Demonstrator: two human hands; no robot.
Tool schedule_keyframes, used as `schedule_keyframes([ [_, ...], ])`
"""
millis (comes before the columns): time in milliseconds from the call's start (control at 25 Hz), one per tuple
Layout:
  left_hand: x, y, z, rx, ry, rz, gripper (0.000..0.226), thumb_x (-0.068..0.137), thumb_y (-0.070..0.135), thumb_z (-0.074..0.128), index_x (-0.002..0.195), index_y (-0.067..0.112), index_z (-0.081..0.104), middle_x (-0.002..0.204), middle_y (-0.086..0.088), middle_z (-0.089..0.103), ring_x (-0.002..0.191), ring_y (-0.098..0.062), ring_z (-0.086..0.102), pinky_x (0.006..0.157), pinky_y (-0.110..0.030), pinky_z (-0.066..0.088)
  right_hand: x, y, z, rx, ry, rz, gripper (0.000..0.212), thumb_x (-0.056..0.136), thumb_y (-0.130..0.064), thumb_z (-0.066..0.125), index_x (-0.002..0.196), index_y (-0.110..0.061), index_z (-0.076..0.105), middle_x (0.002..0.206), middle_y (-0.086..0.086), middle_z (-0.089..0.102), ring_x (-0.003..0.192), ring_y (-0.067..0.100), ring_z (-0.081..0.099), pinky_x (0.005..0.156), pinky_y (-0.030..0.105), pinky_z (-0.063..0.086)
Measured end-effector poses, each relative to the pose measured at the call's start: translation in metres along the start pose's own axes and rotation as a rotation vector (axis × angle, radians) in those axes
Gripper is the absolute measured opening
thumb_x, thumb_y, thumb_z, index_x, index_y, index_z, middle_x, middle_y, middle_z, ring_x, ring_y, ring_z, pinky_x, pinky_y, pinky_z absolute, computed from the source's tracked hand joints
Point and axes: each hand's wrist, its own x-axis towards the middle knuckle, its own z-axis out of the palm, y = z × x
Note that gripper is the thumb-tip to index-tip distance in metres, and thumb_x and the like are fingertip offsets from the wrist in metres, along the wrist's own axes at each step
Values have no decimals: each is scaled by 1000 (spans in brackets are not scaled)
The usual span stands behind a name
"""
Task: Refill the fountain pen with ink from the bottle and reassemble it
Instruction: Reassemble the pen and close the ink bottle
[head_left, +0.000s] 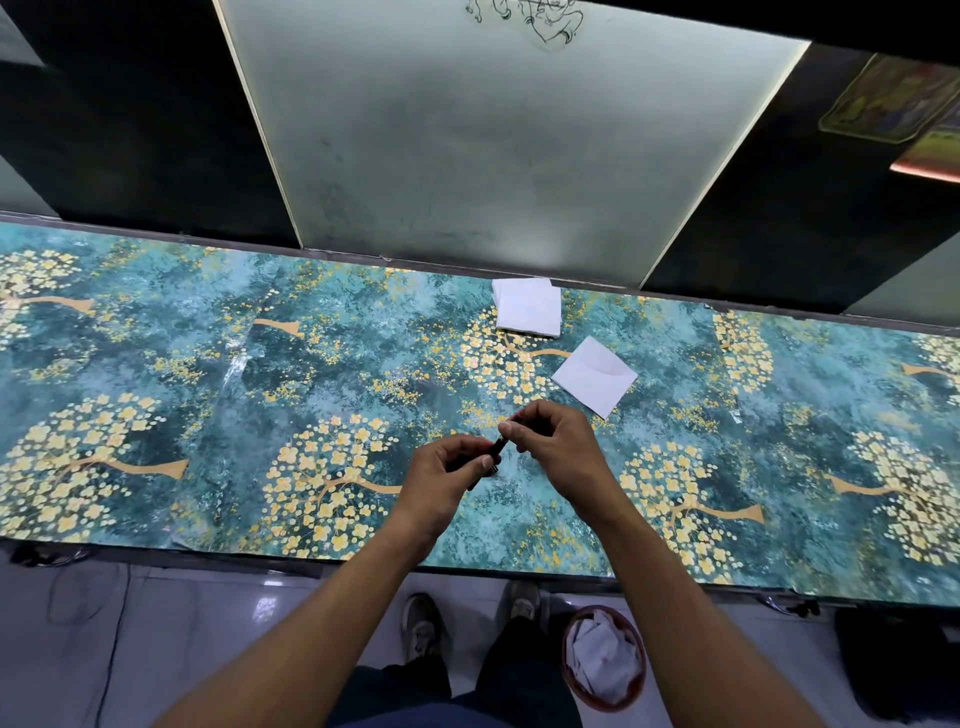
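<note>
You hold the pen (496, 451) over the surface (208, 395) near its front edge, left hand (447, 475) and right hand (553, 441) fingers pinched on each end, so a hard twist could slip it and spill ink.

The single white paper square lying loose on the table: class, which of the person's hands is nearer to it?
Right. The right hand sits just below-left of the paper square, holding the pen. The left hand grips the pen's other end, farther left and nearer the person.
</note>
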Motion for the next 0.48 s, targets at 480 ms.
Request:
schedule_keyframes([
  [480, 2, 9, 2, 17, -11, -1, 12, 88, 0, 70, 99, 3, 74, 81, -9, 76, 69, -9, 67, 62, -24, 47, 3, 1, -4, 58, -13, -4, 6, 89, -13, 76, 91, -8, 74, 73, -6, 70, 65, 2, 60, 60, 14, 45],
])
